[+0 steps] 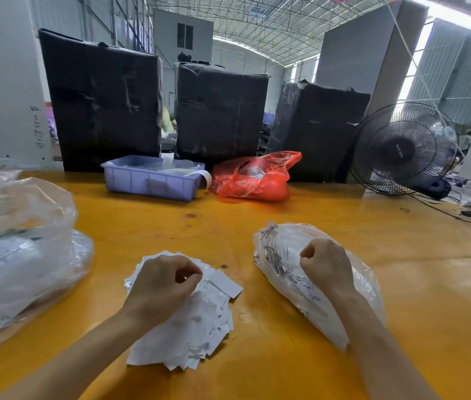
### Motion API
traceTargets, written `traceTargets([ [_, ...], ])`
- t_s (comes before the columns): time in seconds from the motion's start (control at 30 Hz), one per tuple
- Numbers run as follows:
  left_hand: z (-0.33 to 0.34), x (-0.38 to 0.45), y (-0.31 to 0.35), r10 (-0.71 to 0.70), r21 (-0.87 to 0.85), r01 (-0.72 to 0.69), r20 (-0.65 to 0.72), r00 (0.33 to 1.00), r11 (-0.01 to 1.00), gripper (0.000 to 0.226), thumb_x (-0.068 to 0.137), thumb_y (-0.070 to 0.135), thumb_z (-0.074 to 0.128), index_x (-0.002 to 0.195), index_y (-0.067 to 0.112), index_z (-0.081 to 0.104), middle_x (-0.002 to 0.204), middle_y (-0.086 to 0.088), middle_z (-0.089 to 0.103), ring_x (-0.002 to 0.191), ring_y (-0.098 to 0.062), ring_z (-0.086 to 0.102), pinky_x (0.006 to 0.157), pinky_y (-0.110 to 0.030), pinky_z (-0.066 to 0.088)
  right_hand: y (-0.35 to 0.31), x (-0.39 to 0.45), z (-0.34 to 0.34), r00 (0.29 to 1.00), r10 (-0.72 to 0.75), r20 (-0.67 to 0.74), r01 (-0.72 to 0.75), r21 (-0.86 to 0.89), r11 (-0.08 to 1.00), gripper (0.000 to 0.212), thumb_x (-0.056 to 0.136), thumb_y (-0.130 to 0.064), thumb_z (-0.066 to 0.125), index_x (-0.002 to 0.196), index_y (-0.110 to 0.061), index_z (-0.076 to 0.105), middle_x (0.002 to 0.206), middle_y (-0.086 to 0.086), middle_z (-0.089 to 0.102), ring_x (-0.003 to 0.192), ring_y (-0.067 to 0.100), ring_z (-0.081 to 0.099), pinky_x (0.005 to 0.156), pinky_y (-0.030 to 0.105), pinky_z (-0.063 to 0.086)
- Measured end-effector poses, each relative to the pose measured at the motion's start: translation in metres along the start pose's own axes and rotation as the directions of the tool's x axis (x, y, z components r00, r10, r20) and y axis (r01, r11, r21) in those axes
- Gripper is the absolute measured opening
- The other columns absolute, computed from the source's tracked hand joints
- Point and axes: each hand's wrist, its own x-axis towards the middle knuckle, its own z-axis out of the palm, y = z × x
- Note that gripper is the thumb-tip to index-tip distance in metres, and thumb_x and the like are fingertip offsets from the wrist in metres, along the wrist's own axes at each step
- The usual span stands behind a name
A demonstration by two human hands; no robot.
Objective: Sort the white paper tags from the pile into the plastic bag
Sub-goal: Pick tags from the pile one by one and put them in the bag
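Note:
A loose pile of white paper tags (188, 324) lies on the orange table in front of me. My left hand (165, 284) rests on top of the pile with its fingers curled. Its thumb and forefinger pinch one white tag (225, 284) that sticks out to the right. To the right lies a clear plastic bag (283, 272) with black print, partly filled with white tags. My right hand (325, 264) is closed in a fist on top of that bag near its crumpled mouth. I see nothing held in the fist.
A large clear bag (18, 255) stuffed with white pieces fills the left. At the back stand a lilac tray (147, 183), a red plastic bag (251, 180), three black-wrapped bales (220, 111) and a black fan (404, 148). Cables lie at the far right.

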Motion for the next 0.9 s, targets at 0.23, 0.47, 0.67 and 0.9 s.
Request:
traceTargets([
  [0.23,0.0,0.0,0.001,-0.002,0.002,0.002,-0.013,1.0,1.0,0.012,0.084,0.008,0.068,0.079,0.018,0.073,0.073,0.016,0.066,0.067,0.003,0.061,0.061,-0.005,0.042,0.0,-0.001,-0.003,0.999,0.04,0.029,-0.037,-0.089,0.995,0.02,0.076,-0.023,0.078,0.089,-0.014,0.068,0.091,0.002,0.068,0.09,0.021,0.062,0.067,0.027,0.042],
  [0.47,-0.001,0.001,0.0,-0.004,0.0,0.004,-0.019,1.0,1.0,0.01,0.084,0.008,0.068,0.082,0.015,0.074,0.075,0.012,0.068,0.069,0.001,0.062,0.062,-0.004,0.042,-0.003,0.003,-0.005,0.936,-0.04,-0.351,0.129,0.234,0.964,0.019,0.082,0.007,0.063,0.099,0.003,0.07,0.088,0.019,0.072,0.083,0.031,0.069,0.079,0.04,0.055],
  [0.67,0.001,0.002,0.007,-0.083,-0.263,0.079,-0.004,0.997,0.961,0.004,0.083,0.018,0.071,0.081,0.015,0.073,0.074,0.003,0.073,0.068,-0.002,0.066,0.062,-0.011,0.048,-0.053,-0.019,-0.011,0.993,0.118,-0.011,-0.017,0.972,0.232,0.022,0.07,0.004,0.075,0.088,-0.002,0.063,0.067,0.007,0.072,0.062,0.018,0.071,0.055,0.019,0.054],
  [0.9,-0.002,0.005,0.02,-0.196,-0.703,0.499,0.47,0.861,0.506,0.064,0.061,0.058,0.066,0.099,0.006,0.07,0.1,-0.014,0.073,0.091,-0.029,0.071,0.073,-0.03,0.059,-0.104,-0.066,0.014,0.977,-0.164,0.138,-0.092,0.961,0.262,0.018,0.07,-0.003,0.079,0.083,-0.008,0.067,0.076,0.013,0.073,0.072,0.03,0.071,0.071,0.041,0.058],
])
